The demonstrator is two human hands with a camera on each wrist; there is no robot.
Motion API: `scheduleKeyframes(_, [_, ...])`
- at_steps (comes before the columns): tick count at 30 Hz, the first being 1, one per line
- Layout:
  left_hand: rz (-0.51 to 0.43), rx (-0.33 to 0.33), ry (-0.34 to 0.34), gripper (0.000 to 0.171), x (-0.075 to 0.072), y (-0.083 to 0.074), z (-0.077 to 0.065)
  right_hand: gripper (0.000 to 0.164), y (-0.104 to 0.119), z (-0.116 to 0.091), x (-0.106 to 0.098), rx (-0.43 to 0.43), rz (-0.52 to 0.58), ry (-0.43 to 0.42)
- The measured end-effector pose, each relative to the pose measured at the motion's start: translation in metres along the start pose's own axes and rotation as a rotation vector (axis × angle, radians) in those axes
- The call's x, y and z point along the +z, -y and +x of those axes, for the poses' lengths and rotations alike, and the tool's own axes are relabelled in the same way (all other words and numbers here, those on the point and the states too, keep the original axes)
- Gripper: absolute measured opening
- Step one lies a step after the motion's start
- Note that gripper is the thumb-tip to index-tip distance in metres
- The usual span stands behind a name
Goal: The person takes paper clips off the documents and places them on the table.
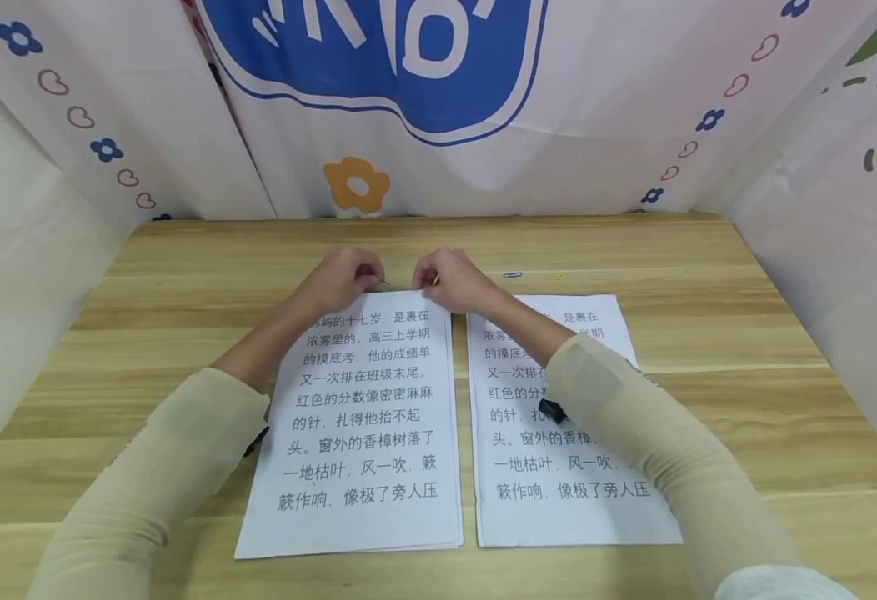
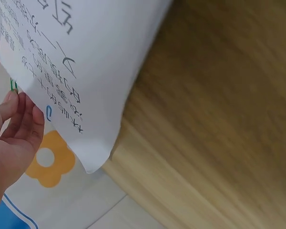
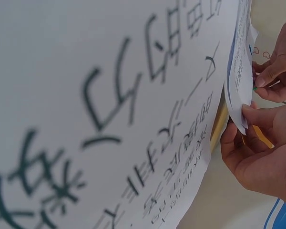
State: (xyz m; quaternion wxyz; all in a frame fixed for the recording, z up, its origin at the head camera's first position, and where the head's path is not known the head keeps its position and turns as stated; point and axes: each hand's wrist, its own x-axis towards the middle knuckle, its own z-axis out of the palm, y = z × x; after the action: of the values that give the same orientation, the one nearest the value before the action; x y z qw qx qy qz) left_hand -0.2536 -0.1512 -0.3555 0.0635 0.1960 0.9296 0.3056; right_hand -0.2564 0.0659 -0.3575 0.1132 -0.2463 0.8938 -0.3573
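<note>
Two stacks of printed paper lie side by side on the wooden table. At the top edge of the left stack [image 1: 367, 417], my left hand [image 1: 341, 279] pinches a green paper clip [image 2: 14, 86] between thumb and fingers. My right hand [image 1: 449, 279] grips the same stack's top right corner, thumb on the printed side and fingers behind, as the right wrist view shows. A blue paper clip [image 2: 48, 113] sits on this stack's top edge, beside the left fingers. My right forearm passes over the right stack [image 1: 566, 517] and hides part of its text.
On the table [image 1: 709, 333] behind the right stack lie a blue paper clip [image 1: 512, 274] and a yellow paper clip [image 1: 560, 277]. A printed cloth [image 1: 596, 142] with flowers and hearts hangs along the table's back edge, and pale cloth stands at both sides.
</note>
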Motion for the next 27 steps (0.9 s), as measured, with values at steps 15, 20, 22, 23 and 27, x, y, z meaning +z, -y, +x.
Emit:
scheduleKeyframes(15, [-0.012, -0.069, -0.042, 0.013, 0.004, -0.005, 0.011, 0.016, 0.0, -0.001, -0.001, -0.01, -0.01, 0.0])
scheduleKeyframes(20, [-0.024, -0.104, -0.05, 0.012, 0.005, -0.007, 0.014, 0.016, 0.0, -0.001, -0.002, 0.003, -0.007, 0.009])
scheduleKeyframes(22, [-0.024, -0.112, -0.05, 0.012, 0.005, -0.007, 0.016, 0.016, 0.0, -0.001, -0.002, 0.005, -0.007, 0.01])
scheduleKeyframes(23, [-0.026, -0.112, -0.049, 0.012, 0.005, -0.008, 0.017, 0.016, 0.0, -0.001, -0.002, 0.004, -0.01, 0.01])
scheduleKeyframes(27, [-0.033, -0.1, -0.04, 0.012, 0.005, -0.008, 0.02, 0.017, 0.0, 0.0, -0.001, -0.001, -0.014, 0.009])
